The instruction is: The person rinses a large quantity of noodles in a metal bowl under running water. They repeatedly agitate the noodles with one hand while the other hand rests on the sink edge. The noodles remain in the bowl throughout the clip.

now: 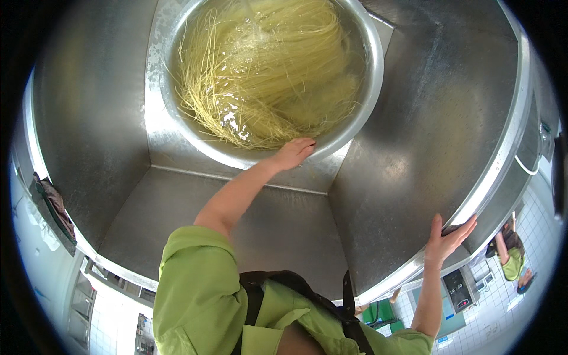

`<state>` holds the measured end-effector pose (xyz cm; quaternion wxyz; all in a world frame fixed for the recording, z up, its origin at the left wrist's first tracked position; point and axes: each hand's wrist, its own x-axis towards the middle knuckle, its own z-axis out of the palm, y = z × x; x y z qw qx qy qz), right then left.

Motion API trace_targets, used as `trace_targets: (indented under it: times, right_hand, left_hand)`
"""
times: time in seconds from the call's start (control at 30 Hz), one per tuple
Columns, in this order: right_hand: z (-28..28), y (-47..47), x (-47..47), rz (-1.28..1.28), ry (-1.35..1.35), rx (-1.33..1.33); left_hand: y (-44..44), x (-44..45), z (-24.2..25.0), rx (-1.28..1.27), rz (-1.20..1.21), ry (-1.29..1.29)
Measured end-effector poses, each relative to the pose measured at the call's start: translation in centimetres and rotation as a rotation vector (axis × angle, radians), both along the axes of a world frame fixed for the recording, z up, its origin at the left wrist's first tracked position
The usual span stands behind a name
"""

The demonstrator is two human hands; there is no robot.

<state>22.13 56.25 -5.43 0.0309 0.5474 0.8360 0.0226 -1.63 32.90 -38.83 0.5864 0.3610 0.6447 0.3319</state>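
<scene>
A large round metal basin [376, 75] stands in a deep stainless-steel sink [284, 222]. Long, thin yellow noodle-like strands [275, 80] lie under water in it, some poking out along the left side. A stream of water [250, 15] falls in near the top and stirs up bubbles. My left hand [295, 153] grips the basin's near rim, its fingertips curled over the edge. Out to the right, my right hand [446, 242] rests on the sink's rim [483, 177] with thumb and fingers apart. Something dark shows between them, too unclear to name.
Tall sink walls surround the basin. A dark cloth [55, 206] hangs over the left rim. Beyond the right rim, another person [510, 253] in green is on the white-tiled floor [528, 222]. Green crates [379, 313] and a black appliance [457, 288] are at lower right.
</scene>
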Motion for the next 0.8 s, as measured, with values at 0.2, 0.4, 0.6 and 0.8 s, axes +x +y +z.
trace_targets:
  times: [0.2,0.4,0.6,0.8]
  right_hand:
    - [0.0,0.1,0.1,0.009,0.019,0.004]
    - [-0.1,0.0,0.0,-0.018,-0.013,0.017]
    - [-0.1,-0.1,-0.3,-0.025,0.012,0.014]
    - [-0.1,-0.1,-0.2,-0.003,0.046,0.029]
  left_hand:
    - [-5.4,-7.4,0.1,-0.324,-0.269,-0.158]
    - [-4.4,-9.7,-2.4,-0.527,-0.072,-0.227]
    - [-3.4,-8.5,-2.8,-0.531,-0.012,-0.076]
    - [-7.5,-6.6,2.4,-0.105,0.012,0.040]
